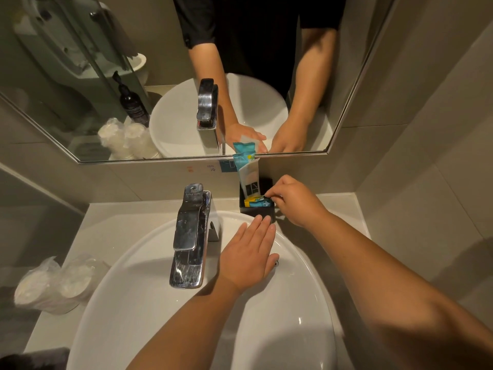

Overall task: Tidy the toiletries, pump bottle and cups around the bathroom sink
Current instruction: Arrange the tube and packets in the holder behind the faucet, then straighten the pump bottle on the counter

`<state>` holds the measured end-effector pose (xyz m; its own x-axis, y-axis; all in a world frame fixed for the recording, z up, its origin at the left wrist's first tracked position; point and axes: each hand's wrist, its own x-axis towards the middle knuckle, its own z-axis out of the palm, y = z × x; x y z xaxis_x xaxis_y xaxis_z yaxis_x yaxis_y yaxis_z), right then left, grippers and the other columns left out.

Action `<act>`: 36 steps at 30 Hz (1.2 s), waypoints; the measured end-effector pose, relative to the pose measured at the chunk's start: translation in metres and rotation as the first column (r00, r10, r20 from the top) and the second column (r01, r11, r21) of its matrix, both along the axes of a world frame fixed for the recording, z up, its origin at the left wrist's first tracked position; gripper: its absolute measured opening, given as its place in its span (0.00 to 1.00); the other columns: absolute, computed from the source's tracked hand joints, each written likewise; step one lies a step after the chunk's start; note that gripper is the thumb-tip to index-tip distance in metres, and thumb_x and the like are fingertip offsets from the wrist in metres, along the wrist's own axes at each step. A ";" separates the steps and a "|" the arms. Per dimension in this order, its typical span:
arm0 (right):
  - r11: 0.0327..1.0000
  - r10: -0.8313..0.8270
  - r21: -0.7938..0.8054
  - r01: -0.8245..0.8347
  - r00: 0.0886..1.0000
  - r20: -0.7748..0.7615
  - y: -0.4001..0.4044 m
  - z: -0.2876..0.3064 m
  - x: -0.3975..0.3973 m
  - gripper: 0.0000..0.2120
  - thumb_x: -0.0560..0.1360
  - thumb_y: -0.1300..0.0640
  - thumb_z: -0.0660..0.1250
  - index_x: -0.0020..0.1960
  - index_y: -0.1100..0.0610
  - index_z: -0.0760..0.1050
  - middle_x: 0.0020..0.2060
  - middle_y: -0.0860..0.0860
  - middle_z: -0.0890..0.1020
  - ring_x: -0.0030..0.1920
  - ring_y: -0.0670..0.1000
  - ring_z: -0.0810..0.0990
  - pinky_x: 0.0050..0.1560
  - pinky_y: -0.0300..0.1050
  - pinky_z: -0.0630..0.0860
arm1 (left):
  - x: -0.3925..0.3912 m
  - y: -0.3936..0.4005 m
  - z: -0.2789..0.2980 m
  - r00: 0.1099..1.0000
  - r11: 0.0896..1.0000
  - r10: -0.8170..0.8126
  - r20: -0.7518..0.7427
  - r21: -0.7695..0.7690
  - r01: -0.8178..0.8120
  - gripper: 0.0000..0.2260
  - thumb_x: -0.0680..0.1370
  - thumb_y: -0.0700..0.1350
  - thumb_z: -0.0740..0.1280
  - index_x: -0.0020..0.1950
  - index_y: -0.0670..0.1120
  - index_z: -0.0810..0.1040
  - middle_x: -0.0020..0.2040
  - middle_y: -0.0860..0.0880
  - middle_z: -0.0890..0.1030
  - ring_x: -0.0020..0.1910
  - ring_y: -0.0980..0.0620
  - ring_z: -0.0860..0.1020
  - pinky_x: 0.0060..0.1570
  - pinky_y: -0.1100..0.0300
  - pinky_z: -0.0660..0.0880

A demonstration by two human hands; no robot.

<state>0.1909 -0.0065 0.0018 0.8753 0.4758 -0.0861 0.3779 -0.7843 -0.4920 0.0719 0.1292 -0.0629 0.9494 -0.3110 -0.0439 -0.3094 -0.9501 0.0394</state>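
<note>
A small black box (256, 210) stands on the counter behind the sink, right of the tap. It holds a tall white and teal sachet (246, 172) standing upright and small yellow and blue packets (257, 201) lying in it. My right hand (296, 201) is at the box's right edge, its fingertips pinching a small packet at the top. My left hand (249, 256) lies flat with straight fingers over the basin, fingertips touching the box's front. Two plastic-wrapped cups (53, 284) sit on the counter at the left. The dark pump bottle (132, 102) shows only in the mirror.
A chrome tap (190, 236) rises at the back of the white basin (160, 303). The mirror (80, 116) hangs just above the counter, its frame close over the box. A tiled wall (426, 182) closes the right side. A dark object (34, 359) lies at the bottom left.
</note>
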 end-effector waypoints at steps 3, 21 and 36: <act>1.000 -0.009 -0.006 0.008 1.000 -0.007 -0.001 -0.005 -0.004 0.14 0.80 0.58 0.61 0.63 0.52 0.77 0.54 0.51 0.73 0.52 0.51 0.75 0.51 0.42 0.76 | 0.000 0.000 0.002 1.000 1.000 0.004 -0.008 -0.006 -0.004 0.31 0.82 0.58 0.40 0.72 0.43 0.68 0.73 0.43 0.69 0.72 0.43 0.67 0.67 0.46 0.68; 0.990 -0.125 0.066 0.124 0.992 0.020 -0.015 -0.010 -0.015 0.19 0.80 0.60 0.57 0.69 0.50 0.72 0.61 0.51 0.74 0.56 0.51 0.76 0.53 0.42 0.74 | -0.002 0.000 0.002 1.000 1.000 -0.006 -0.017 -0.022 0.006 0.27 0.81 0.56 0.48 0.71 0.42 0.70 0.72 0.43 0.71 0.72 0.44 0.68 0.67 0.46 0.68; 0.928 -0.179 -0.316 0.197 0.980 0.086 -0.065 -0.007 -0.125 0.29 0.79 0.40 0.53 0.77 0.50 0.56 0.78 0.49 0.58 0.78 0.53 0.51 0.78 0.52 0.52 | -0.032 -0.004 0.037 0.993 0.998 0.060 -0.101 -0.001 -0.061 0.28 0.82 0.56 0.49 0.79 0.43 0.51 0.79 0.44 0.51 0.78 0.45 0.47 0.75 0.48 0.42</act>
<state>0.0659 -0.0714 -0.0048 0.9538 0.2565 -0.1566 0.2269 -0.9562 -0.1847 0.0396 0.1250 -0.0261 0.9573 -0.2534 -0.1390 -0.2455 -0.9667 0.0717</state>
